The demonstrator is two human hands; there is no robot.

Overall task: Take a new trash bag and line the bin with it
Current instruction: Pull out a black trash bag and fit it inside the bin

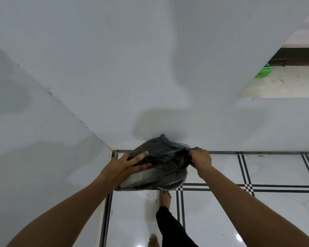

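A dark grey trash bag [165, 158] lies draped over the bin [137, 180], which stands on the floor in the corner of two white walls. Only the bin's pale lower side shows beneath the plastic. My left hand [130, 164] rests flat on the bag's left side with its fingers spread over the rim. At the bin's right rim, my right hand [201, 158] is closed around the bag's edge, and the plastic is stretched taut toward it. The bin's opening is hidden by the bag.
White walls [114, 68] meet in a corner right behind the bin. The floor is glossy white tile [221, 220] with black line borders. My bare feet [165, 197] stand just in front of the bin. A ledge with a green item [262, 72] lies at the upper right.
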